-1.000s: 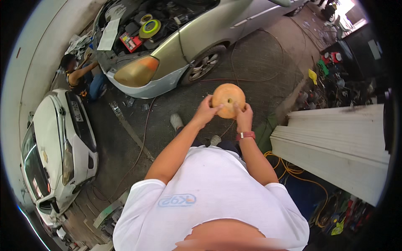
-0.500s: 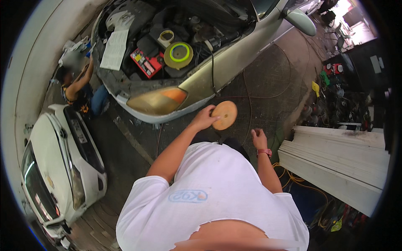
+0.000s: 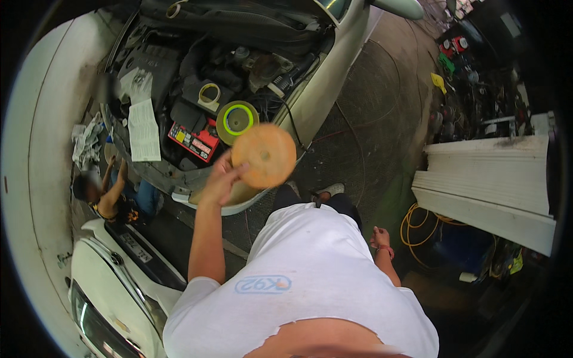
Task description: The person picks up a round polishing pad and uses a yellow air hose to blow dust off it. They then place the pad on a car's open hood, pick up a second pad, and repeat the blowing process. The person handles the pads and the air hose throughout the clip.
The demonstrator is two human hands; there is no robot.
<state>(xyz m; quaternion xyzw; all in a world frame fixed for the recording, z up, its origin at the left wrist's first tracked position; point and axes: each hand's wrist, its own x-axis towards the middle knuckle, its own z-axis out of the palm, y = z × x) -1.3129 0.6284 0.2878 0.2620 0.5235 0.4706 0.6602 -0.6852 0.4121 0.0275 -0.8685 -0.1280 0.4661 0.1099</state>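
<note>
My left hand [image 3: 219, 182] is raised in front of the open engine bay, with thumb and fingers pinching the edge of a round orange sanding disc [image 3: 268, 170] that has a small hole at its centre. The disc partly overlaps the view of the car's fender and headlamp area. Just behind it, a tan disc [image 3: 225, 132] with a bright yellow-green ring [image 3: 239, 105] on top rests in the engine bay. Low at my right side hangs my right hand [image 3: 379, 237], its fingers curled in and nothing visible in them. A red band circles that wrist.
Around the engine bay lie a tape roll [image 3: 201, 93], a red battery [image 3: 192, 143] and a printed sheet [image 3: 144, 134]. Another person [image 3: 110, 200] crouches at the car's front left, beside a white car bumper [image 3: 128, 244]. Pale panels [image 3: 489, 185] and a yellow hose [image 3: 407, 225] are at right.
My left hand has lifted the orange disc up and leftward, toward the engine bay. My right hand has dropped lower beside my body. The view has shifted.
</note>
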